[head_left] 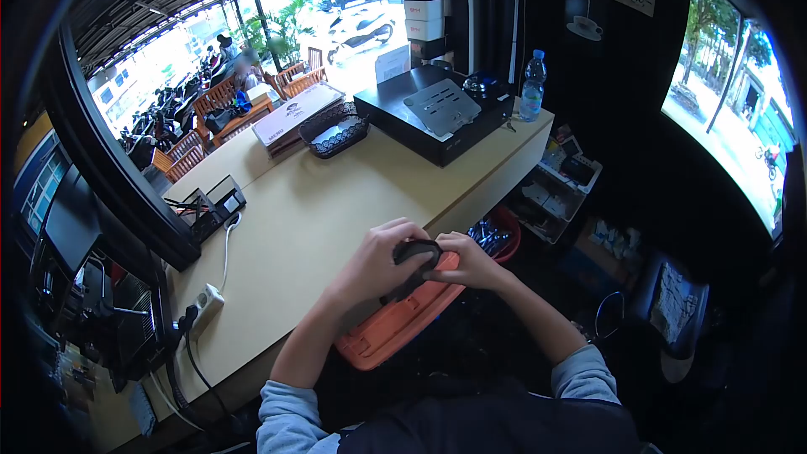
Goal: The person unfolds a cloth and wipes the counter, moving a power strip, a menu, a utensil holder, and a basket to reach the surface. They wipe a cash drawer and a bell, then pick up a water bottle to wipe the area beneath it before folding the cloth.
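Note:
An orange plastic case or lid (402, 322) lies at a slant by the near edge of the wooden counter (336, 202). Above its upper part my left hand (384, 262) is wrapped round a dark rounded object (414, 254), whose exact kind I cannot make out. My right hand (469, 261) meets it from the right, with fingers bent at the dark object and the orange piece's upper end. The fingertips of both hands are close together, and they partly hide what lies between them.
On the counter stand a black cash drawer (437, 113), a water bottle (532, 88), a dark basket (334, 130), menus (294, 113) and a power strip (207, 311) with cables. A red bin (508, 235) and shelf (559, 189) are right. Outside, a person sits (247, 74).

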Motion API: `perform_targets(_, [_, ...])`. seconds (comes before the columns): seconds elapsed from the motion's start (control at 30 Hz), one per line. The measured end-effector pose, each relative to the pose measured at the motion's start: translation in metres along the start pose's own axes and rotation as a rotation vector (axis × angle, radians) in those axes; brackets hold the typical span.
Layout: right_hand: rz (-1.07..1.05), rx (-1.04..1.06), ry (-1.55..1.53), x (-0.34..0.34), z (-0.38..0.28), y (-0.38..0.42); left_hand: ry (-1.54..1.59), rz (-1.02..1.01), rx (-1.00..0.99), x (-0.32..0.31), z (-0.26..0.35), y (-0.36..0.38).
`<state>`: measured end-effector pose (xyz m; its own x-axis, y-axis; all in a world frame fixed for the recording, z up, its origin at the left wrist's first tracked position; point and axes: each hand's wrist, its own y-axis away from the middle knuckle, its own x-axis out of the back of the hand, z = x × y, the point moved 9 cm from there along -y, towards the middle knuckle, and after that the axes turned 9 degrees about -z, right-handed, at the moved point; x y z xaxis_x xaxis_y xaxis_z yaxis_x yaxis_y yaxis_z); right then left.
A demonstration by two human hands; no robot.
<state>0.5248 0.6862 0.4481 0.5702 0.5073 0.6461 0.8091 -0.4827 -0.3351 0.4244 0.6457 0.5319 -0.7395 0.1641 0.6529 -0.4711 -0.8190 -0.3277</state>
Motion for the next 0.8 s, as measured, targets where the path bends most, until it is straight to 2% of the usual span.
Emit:
perform_targets(0.03, [-0.002,0.001,-0.002,0.001,0.001,0.000,0.012,0.013,0.010,0.010,0.002,0.004])
perform_targets(0.1, [-0.107,0.044,-0.174,-0.005,0.001,-0.001,0.043,-0.007,0.076,0.026,0.002,0.014])
perform_targets(0.13, [-0.155,0.000,-0.284,-0.005,0.006,-0.002,0.013,-0.027,0.099,0.033,0.000,0.019])
perform_targets(0.23, [-0.366,-0.160,-0.110,-0.005,0.035,-0.004,0.005,-0.072,0.226,0.053,-0.016,0.039])
perform_targets(0.27, [-0.338,-0.127,-0.158,-0.001,0.040,-0.009,-0.129,-0.055,0.248,0.062,-0.022,0.045])
perform_targets(0.3, [-0.292,-0.083,-0.018,0.012,0.033,-0.020,-0.263,-0.036,0.271,0.072,-0.026,0.049])
perform_targets(0.33, [-0.179,-0.120,-0.097,0.027,0.034,-0.031,-0.315,-0.010,0.340,0.082,-0.032,0.053])
perform_targets(0.37, [-0.067,-0.157,-0.176,0.040,0.035,-0.042,-0.350,0.060,0.309,0.093,-0.032,0.056])
perform_targets(0.43, [0.160,0.119,0.081,0.076,-0.014,-0.067,-0.353,0.300,0.256,0.119,-0.020,0.061])
perform_targets(0.5, [0.194,0.121,0.078,0.083,-0.024,-0.082,-0.445,0.371,0.272,0.131,-0.012,0.073])
perform_targets(0.57, [0.053,0.001,0.176,0.070,-0.021,-0.094,-0.581,0.308,0.372,0.129,-0.027,0.092])
perform_targets(0.6, [-0.106,-0.068,0.348,0.055,-0.019,-0.097,-0.500,0.230,0.426,0.124,-0.047,0.106])
perform_targets(0.63, [-0.232,-0.055,0.557,0.034,-0.007,-0.095,-0.437,0.203,0.408,0.118,-0.054,0.120])
perform_targets(0.73, [-0.311,0.046,0.550,-0.031,0.014,-0.113,-0.382,0.230,0.533,0.111,-0.076,0.160])
perform_targets(0.77, [-0.259,0.191,0.575,-0.056,0.007,-0.122,-0.386,0.230,0.540,0.108,-0.079,0.167])
perform_targets(0.8, [-0.333,0.230,0.674,-0.088,0.010,-0.134,-0.313,0.268,0.570,0.106,-0.089,0.175])
